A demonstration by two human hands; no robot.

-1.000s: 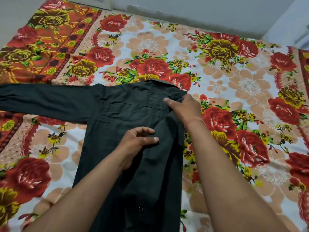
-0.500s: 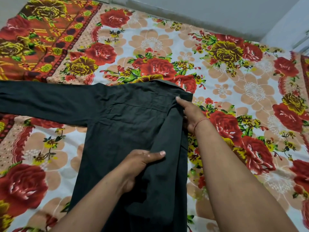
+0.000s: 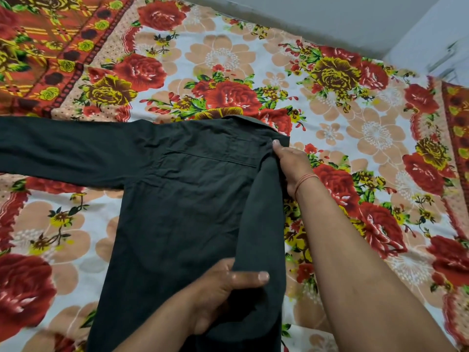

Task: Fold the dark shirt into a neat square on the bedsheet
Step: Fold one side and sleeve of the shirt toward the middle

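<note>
Shirt, dark, partly folded, on floral bedsheet; both hands hold its right edge.

Dark shirt (image 3: pixel 193 204) lies back-up across the middle of the bedsheet (image 3: pixel 228 54), collar (image 3: pixel 253 121) at the far end. One sleeve (image 3: pixel 63 148) stretches flat to the left. The right side is turned in over the back as a long folded strip (image 3: pixel 261 224) running down toward the camera. Right hand (image 3: pixel 291 163), a red thread (image 3: pixel 305 179) at the wrist, grips the fold at the shoulder, thumb on the cloth, the other fingers hidden. Left hand (image 3: pixel 223 295) grips the strip lower down, thumb over it, fingers beneath. A pale wall (image 3: pixel 330 16) borders the bed's far side.
</note>
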